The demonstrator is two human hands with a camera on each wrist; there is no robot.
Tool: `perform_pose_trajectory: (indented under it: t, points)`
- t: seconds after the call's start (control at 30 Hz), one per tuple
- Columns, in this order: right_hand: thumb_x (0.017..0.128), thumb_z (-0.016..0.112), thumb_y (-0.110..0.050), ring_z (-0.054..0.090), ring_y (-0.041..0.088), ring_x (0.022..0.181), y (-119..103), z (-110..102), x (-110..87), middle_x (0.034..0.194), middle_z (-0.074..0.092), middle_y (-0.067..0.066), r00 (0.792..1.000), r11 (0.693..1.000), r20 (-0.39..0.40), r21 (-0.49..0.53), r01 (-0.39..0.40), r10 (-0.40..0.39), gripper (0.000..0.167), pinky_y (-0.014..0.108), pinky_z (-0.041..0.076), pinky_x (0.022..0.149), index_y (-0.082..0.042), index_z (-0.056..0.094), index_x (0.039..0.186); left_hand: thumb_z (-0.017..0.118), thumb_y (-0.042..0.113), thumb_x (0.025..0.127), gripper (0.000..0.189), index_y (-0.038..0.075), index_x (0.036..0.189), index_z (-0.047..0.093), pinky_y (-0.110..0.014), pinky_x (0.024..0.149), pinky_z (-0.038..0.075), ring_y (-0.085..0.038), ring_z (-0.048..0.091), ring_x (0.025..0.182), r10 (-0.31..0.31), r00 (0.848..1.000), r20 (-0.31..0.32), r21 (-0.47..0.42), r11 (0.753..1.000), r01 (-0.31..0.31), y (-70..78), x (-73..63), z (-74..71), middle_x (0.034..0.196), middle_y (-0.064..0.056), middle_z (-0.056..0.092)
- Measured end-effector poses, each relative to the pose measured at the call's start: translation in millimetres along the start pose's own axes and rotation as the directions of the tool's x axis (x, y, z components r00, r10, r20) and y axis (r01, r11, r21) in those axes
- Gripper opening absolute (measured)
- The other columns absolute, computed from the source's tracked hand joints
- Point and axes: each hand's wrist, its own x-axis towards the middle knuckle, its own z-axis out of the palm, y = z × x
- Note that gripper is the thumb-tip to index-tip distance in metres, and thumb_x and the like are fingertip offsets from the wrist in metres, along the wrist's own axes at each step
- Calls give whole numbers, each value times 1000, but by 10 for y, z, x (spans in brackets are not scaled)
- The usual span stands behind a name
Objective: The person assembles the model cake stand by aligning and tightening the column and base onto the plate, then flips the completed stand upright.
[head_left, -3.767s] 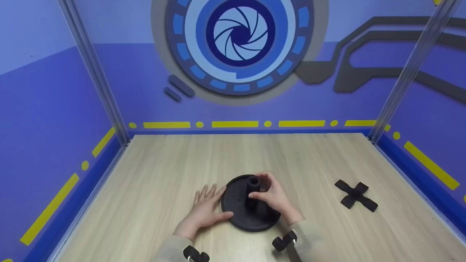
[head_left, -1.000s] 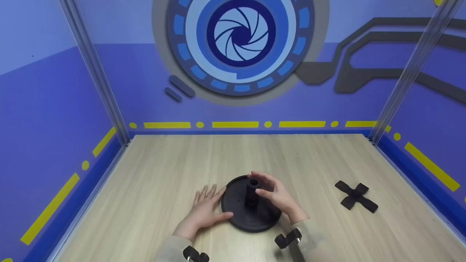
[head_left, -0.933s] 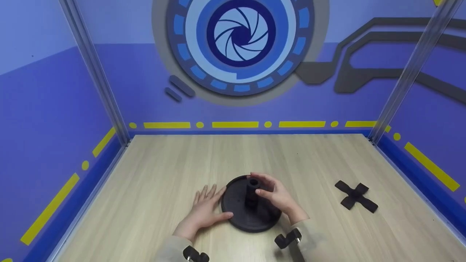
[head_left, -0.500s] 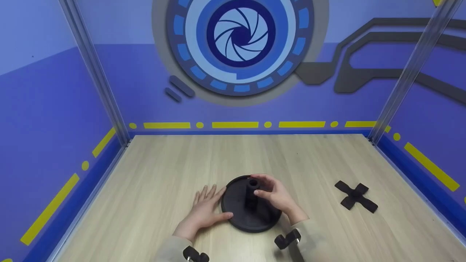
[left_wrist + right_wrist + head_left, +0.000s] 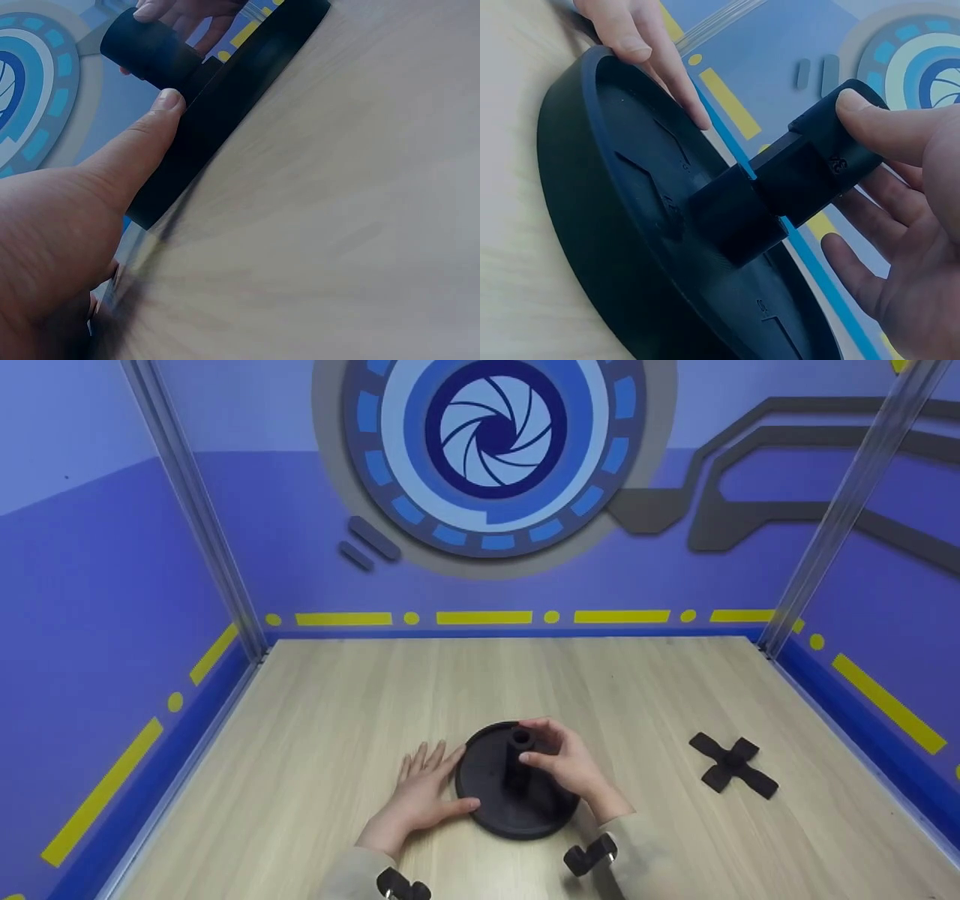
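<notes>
A black round base (image 5: 486,784) with a raised rim lies flat on the table, an upright black tube (image 5: 516,772) standing near its middle. In the right wrist view the tube (image 5: 832,124) has a wide upper end, a narrower flat-sided middle and a collar (image 5: 739,217) against the base. My right hand (image 5: 570,765) pinches the upper end between thumb and fingers. My left hand (image 5: 420,795) lies with fingers straight along the base's left side, its thumb on the near rim. In the left wrist view that thumb (image 5: 139,146) touches the base's edge.
On the right of the wooden table (image 5: 330,697) lies a black cross-shaped piece (image 5: 733,761) with four flared arms, apart from both hands. Blue printed walls (image 5: 480,592) and metal corner posts (image 5: 199,510) enclose the table's sides and back.
My right thumb and fingers have shifted on the tube's upper end, moving off slightly to the right and then back in. The left hand, the base and the cross-shaped piece have stayed put.
</notes>
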Motion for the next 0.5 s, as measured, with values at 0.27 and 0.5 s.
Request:
perform_pose_trajectory:
  t: [0.27,0.5]
  points:
    - [84,83,-5,65,12,114,12,30,1,126,69,20,998,999,-65,-53,-5,1,47,27,53,101,2,63,126,72,65,85,97,19,162,34,-70,127,2,-53,8,158,-3,1000,5,-1,1000,3,6,-7,-1,169,-25,23]
    - [79,86,-3,66,16,111,16,74,-3,119,70,17,992,998,-128,-64,0,-8,47,21,53,96,0,62,119,71,66,86,98,19,162,33,-70,127,2,-53,7,158,-9,1000,11,3,1000,9,12,-7,-5,169,-25,22]
